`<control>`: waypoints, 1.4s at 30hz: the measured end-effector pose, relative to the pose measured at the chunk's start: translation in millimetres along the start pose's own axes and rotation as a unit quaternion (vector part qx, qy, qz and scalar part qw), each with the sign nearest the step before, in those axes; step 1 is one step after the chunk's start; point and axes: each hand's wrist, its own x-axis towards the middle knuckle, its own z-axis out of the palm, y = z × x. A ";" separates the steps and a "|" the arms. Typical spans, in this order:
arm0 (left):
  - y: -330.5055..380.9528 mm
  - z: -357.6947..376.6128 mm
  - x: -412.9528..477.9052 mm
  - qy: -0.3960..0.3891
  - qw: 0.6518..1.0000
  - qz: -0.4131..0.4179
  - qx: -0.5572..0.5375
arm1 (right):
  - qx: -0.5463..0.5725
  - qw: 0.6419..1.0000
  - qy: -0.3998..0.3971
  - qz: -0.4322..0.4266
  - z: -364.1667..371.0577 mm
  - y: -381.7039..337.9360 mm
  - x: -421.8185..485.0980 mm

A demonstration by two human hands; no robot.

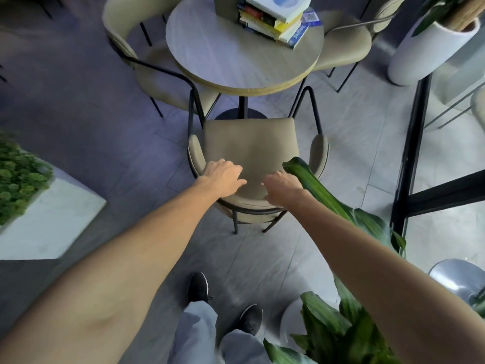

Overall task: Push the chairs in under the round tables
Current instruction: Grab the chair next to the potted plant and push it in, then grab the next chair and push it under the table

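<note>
A beige padded chair (249, 143) with a black metal frame stands in front of me, its seat facing the round table (217, 56) and just short of the table's edge. My left hand (223, 174) and my right hand (280, 183) both rest on top of the curved backrest, fingers curled over it. Two more beige chairs flank the table: one at the left (154, 74), one at the right (346, 46), both partly under the tabletop.
A stack of books (275, 17) lies on the table. A white planter with green moss (39, 206) stands left. Large green leaves (328, 195) reach in from the right beside my arm. A black metal frame (412, 153) and a white pot (425, 48) stand at right.
</note>
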 end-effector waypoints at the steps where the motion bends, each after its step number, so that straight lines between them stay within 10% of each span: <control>1: 2.4 -14.6 1.5 0.017 1.000 -0.002 0.005 | 0.001 1.000 0.018 -0.007 -16.3 1.9 -1.4; 22: 27.9 -243.5 172.6 0.141 0.990 -0.011 0.024 | -0.048 0.987 0.150 0.016 -259.3 148.3 77.1; 42: 241.8 -348.6 480.8 0.147 0.988 -0.025 -0.048 | -0.076 0.987 0.143 0.016 -334.8 535.7 187.8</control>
